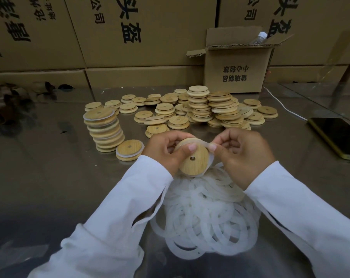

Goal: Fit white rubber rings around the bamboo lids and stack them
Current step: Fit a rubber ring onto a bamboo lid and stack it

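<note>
Well, on the left of the shiny grey metal table (49, 177) stands a leaning stack of round bamboo lids fitted with white rings (104, 131), and one more ringed bamboo lid (130, 150) lies flat, touching the stack's foot. Next along, the left hand (164, 151), in a white sleeve, curls its fingers round the left edge of a round bamboo lid with a small centre hole (192, 159), thumb pressed on its face, holding it tilted above the table. A thin white rubber ring (207, 144) lies along this lid's upper rim and down its right side. The right hand (244, 155) pinches that ring between thumb and forefinger at the lid's upper right edge, its other fingers curled in. Beneath both hands sits a loose heap of white rubber rings (206, 215). Behind the hands spreads a pile of bare bamboo lids (200, 107), some in short stacks. Farther back and to the right stands an open brown cardboard box (236, 73) with a clear plastic bottle (260, 38) poking out. At the far right a dark smartphone (336, 137) lies flat with a white cable (284, 107) running to it.
</note>
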{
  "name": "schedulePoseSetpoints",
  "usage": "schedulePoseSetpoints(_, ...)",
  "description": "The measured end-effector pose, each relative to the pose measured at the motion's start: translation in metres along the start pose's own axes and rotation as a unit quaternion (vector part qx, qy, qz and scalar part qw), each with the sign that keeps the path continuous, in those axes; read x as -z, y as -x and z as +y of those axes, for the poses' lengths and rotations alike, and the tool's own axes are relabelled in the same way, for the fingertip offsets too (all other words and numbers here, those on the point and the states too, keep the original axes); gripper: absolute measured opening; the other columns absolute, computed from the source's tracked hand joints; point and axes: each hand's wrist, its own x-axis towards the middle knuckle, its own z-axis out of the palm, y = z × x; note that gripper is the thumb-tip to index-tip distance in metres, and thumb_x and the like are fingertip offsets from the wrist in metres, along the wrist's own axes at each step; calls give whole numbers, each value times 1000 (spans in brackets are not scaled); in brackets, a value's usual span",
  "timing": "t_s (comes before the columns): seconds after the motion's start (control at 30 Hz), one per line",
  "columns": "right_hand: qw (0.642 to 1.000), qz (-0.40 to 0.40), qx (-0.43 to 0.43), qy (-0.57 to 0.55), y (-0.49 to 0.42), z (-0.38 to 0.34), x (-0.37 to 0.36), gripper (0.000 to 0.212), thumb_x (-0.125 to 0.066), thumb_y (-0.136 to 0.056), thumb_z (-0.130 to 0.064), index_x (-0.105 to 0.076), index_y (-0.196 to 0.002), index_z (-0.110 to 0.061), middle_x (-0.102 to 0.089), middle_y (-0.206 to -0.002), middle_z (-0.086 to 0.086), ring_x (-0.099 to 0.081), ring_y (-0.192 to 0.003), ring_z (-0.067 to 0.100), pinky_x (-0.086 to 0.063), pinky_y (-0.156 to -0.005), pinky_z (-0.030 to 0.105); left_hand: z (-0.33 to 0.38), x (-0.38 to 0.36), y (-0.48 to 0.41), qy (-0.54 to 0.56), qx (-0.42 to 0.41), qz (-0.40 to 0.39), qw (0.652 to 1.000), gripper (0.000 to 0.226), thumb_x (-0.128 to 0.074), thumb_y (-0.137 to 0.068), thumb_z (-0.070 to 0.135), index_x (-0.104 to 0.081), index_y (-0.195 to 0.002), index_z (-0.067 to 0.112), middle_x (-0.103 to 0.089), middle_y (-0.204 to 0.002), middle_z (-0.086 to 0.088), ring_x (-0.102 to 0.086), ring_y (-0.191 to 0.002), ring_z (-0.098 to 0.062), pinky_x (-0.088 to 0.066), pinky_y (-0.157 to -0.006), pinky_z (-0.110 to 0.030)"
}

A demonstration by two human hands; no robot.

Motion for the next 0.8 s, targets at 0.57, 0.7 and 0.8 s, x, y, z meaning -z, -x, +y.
schedulePoseSetpoints(0.57,999,-25,13,-32,1,-5,1,18,-68,-81,-13,-60,-67,-22,-62,-67,-1,-59,-65,19,-50,-64,25,-1,7,-2,62,26,-5,998,19,-58,-86,7,-67,-84,24,-69,-82,5,-65,-78,-4,-48,-69,-13)
schedulePoseSetpoints(0.7,998,-28,-5,-62,1,-5,2,17,-67,-81,-12,-61,-68,-20,-61,-64,-3,-55,-56,6,-46,-57,14,0,5,-1,70,27,-7,997,18,-58,-86,7,-67,-86,23,-69,-81,6,-65,-76,0,-48,-68,-12)
schedulePoseSetpoints(0.8,997,-22,-7,-79,1,-5,3,17,-67,-81,-11,-62,-67,-19,-60,-61,-3,-53,-51,0,-43,-51,8,0,4,-1,73,31,-10,997,18,-59,-85,8,-66,-85,24,-69,-80,7,-65,-76,0,-48,-68,-12)
